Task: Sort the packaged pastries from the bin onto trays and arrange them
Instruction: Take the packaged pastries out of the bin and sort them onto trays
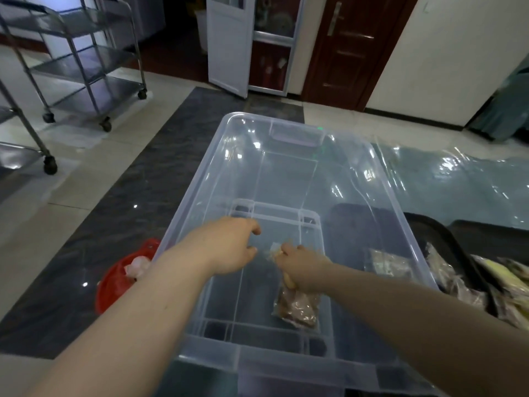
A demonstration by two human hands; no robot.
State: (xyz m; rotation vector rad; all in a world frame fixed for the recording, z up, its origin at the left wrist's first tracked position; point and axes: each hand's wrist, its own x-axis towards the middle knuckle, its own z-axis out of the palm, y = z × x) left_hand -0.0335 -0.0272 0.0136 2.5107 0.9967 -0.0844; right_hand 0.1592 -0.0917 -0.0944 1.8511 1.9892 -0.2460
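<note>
**Both hands in the bin, right one on a packet**

Reaching into a clear bin (200, 179) from its near end; left hand (229, 246) held over the bin floor, fingers loosely curled, thumb and forefinger apart, nothing in them; right hand (300, 269) just beside it, fingers closed on a clear packet (297, 306) of brown pastry, gripping the upper part while the lower part hangs toward the near wall; a crinkled bit of wrapper (274, 249) sticking up past the right fingertips, between the two hands; cannot tell whether a second packet lies in that grip.

Seen through the bin's right wall, right of the right hand: another packet (390, 263), blurred by the plastic; cannot tell whether inside or outside the bin. Farther right, beyond the right forearm: dark trays (458, 239) carrying more packets (446, 273), brown and yellow, lying overlapped. Left of the left forearm, on the floor: a red bag (114, 282) with something pale in it. Far ahead and left of the hands: steel carts (86, 61) on castors. Ahead and right: clear sheeting (458, 179) spread over a surface.
</note>
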